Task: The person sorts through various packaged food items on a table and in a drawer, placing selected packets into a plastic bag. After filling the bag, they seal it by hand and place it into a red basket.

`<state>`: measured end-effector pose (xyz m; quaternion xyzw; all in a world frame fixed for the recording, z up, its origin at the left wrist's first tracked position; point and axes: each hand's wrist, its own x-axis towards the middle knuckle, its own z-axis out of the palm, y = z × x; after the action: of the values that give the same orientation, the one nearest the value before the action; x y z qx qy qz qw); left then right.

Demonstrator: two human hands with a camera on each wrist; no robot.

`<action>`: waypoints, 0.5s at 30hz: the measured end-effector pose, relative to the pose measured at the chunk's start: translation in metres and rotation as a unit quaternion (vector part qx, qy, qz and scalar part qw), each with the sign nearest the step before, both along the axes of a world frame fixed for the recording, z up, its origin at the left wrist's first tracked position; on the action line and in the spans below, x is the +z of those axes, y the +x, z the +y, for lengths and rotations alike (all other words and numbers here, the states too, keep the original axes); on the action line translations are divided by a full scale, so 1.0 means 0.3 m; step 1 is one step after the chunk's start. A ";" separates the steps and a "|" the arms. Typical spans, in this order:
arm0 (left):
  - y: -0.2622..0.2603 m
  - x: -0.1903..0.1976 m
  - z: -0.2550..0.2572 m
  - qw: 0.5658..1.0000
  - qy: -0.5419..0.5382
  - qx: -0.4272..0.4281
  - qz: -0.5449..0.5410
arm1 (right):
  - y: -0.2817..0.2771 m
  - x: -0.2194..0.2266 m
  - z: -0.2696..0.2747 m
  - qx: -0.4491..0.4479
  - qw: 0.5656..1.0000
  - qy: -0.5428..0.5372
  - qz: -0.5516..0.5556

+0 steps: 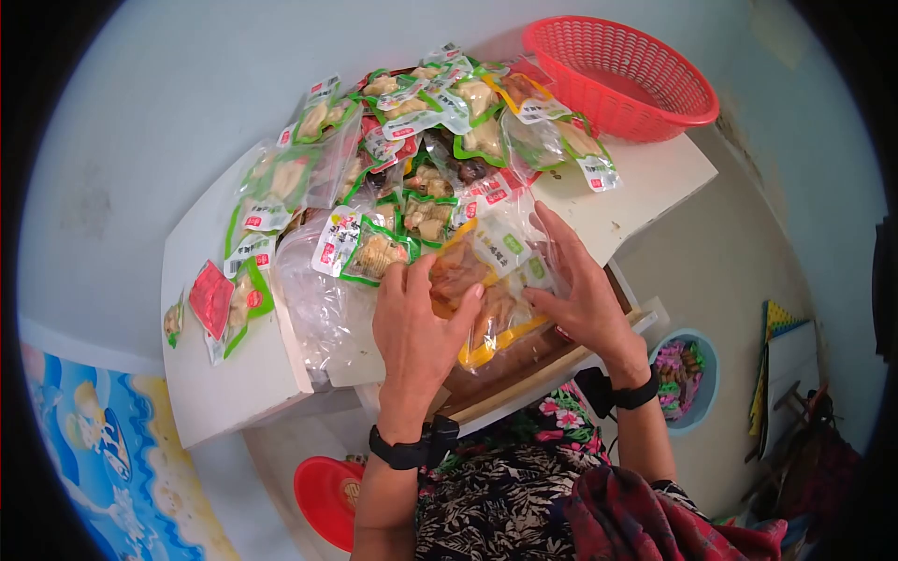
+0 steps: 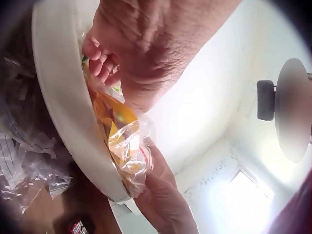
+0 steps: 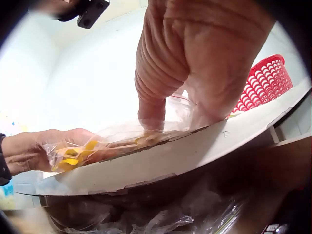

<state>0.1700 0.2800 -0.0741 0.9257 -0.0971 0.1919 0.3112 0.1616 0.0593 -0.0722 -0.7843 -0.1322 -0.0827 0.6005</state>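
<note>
A clear plastic bag (image 1: 541, 245) lies at the table's front edge, over a drawer. Inside show yellow-edged snack packets (image 1: 477, 353) with brownish food behind clear film. My left hand (image 1: 409, 323) holds the bag's left side, its thumb over the packets and its fingers bent. On the right side my right hand (image 1: 591, 297) holds the bag between thumb and fingers, the fingers fairly straight. The right wrist view shows crumpled film (image 3: 183, 109) between that thumb and fingers. Just beyond the left fingertips sits a green-edged packet (image 1: 379, 254).
A heap of green-edged packets (image 1: 482, 131) covers the table's back. A red basket (image 1: 617, 70) stands at the back right. Clear bags lie in the drawer (image 1: 524, 379) below. A blue basin (image 1: 713, 374) and a red bowl (image 1: 323, 500) stand lower down on either side.
</note>
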 end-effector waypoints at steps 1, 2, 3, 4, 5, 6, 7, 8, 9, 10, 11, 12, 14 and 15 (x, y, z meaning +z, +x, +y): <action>-0.006 -0.002 0.005 1.000 -0.018 -0.016 0.004 | -0.001 -0.001 -0.008 0.007 1.000 0.003 0.005; -0.010 -0.003 0.011 0.999 -0.035 -0.032 0.007 | -0.001 -0.001 -0.015 0.016 1.000 0.006 0.009; -0.008 -0.005 0.017 0.998 -0.048 -0.033 0.012 | -0.002 -0.002 -0.018 0.024 1.000 0.010 0.013; -0.008 -0.009 0.025 0.997 -0.061 -0.035 0.017 | -0.008 0.003 -0.013 0.027 1.000 0.004 0.010; -0.010 -0.011 0.029 0.996 -0.073 -0.036 0.021 | -0.017 0.014 -0.005 0.031 1.000 -0.003 0.006; -0.012 -0.006 0.026 0.996 -0.085 -0.020 0.035 | -0.024 0.019 0.001 0.034 0.999 -0.010 0.002; -0.012 0.003 0.017 0.994 -0.097 -0.004 0.048 | -0.027 0.017 0.005 0.038 0.999 -0.016 0.008; -0.013 0.007 0.009 0.992 -0.110 0.012 0.061 | -0.031 0.014 0.008 0.041 0.999 -0.023 0.014; -0.012 0.001 0.001 0.992 -0.111 0.012 0.054 | -0.035 0.010 0.010 0.044 0.998 -0.031 0.020; -0.010 -0.009 -0.006 0.993 -0.112 0.013 0.047 | -0.035 0.006 0.012 0.041 0.998 -0.053 0.000; -0.010 -0.015 -0.011 0.993 -0.113 0.015 0.039 | -0.036 0.003 0.013 0.038 0.996 -0.075 -0.020; -0.012 -0.017 -0.017 0.990 -0.131 0.012 0.051 | -0.036 0.003 0.014 0.035 0.994 -0.097 -0.040; -0.014 -0.018 -0.026 0.983 -0.167 0.007 0.073 | -0.042 0.008 0.012 0.029 0.994 -0.094 -0.047; -0.014 -0.026 -0.022 0.982 -0.178 -0.003 0.069 | -0.044 0.010 0.011 0.026 0.994 -0.092 -0.050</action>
<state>0.1659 0.2734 -0.0819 0.8661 -0.0425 0.1408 0.4777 0.1483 0.0626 -0.0691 -0.8274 -0.1896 -0.0932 0.5204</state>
